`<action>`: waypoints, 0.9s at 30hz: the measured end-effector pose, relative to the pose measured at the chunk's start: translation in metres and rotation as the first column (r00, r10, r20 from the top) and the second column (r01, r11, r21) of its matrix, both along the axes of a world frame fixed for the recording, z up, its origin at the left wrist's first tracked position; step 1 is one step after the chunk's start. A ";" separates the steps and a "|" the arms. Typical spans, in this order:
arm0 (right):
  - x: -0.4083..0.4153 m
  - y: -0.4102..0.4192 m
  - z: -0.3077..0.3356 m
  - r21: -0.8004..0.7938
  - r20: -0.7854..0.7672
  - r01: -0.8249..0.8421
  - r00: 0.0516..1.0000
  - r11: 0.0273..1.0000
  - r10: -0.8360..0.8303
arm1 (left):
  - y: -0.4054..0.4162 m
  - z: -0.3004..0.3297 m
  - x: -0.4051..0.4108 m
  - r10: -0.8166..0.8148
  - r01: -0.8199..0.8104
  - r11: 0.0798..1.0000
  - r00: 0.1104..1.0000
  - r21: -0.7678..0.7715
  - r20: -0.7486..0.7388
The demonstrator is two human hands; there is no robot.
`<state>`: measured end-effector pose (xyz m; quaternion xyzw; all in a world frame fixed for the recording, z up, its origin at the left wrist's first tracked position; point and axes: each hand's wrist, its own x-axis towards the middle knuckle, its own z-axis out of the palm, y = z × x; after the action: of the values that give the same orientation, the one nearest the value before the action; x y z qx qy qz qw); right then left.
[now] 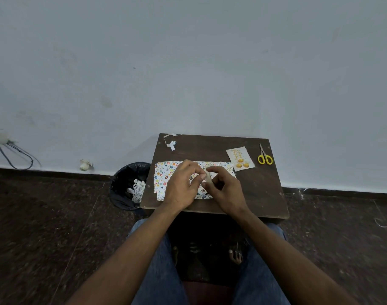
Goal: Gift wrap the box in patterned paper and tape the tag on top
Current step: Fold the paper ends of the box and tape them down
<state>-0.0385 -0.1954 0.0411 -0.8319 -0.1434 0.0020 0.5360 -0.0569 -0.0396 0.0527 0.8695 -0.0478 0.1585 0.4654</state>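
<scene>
The patterned paper (164, 177), white with coloured egg shapes, lies flat on the small dark wooden table (260, 190). Above its middle, both hands meet around a small pale beige object (209, 176). I cannot tell whether it is the box or a roll of tape. My left hand (183, 186) pinches its near side with thumb and forefinger. My right hand (225, 186) curls its fingers round the far side. The gift tag (240, 158), cream with yellow fruit and gold lettering, lies at the paper's far right corner. The hands hide the paper's centre.
Yellow-handled scissors (264, 156) lie at the table's far right. A curled strip of white paper (171, 143) sits at the far left corner. A black-lined waste bin (127, 190) with paper scraps stands on the floor left of the table. My knees are under the near edge.
</scene>
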 end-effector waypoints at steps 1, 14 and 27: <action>0.002 0.000 0.000 0.026 -0.011 0.020 1.000 0.999 -0.019 | -0.001 0.002 -0.001 -0.019 0.019 1.000 1.000 0.014 -0.002; -0.001 0.000 0.011 0.275 -0.051 -0.074 0.994 0.959 0.092 | -0.005 0.012 0.002 0.018 -0.081 0.932 0.983 -0.353 -0.181; -0.002 0.005 0.014 0.358 -0.091 -0.057 0.991 0.932 0.095 | -0.015 0.016 -0.001 0.048 -0.284 0.669 0.939 -0.686 -0.341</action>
<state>-0.0409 -0.1905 0.0552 -0.7140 -0.1447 0.0412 0.6837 -0.0578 -0.0545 0.0685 0.6275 0.1690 0.0752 0.7564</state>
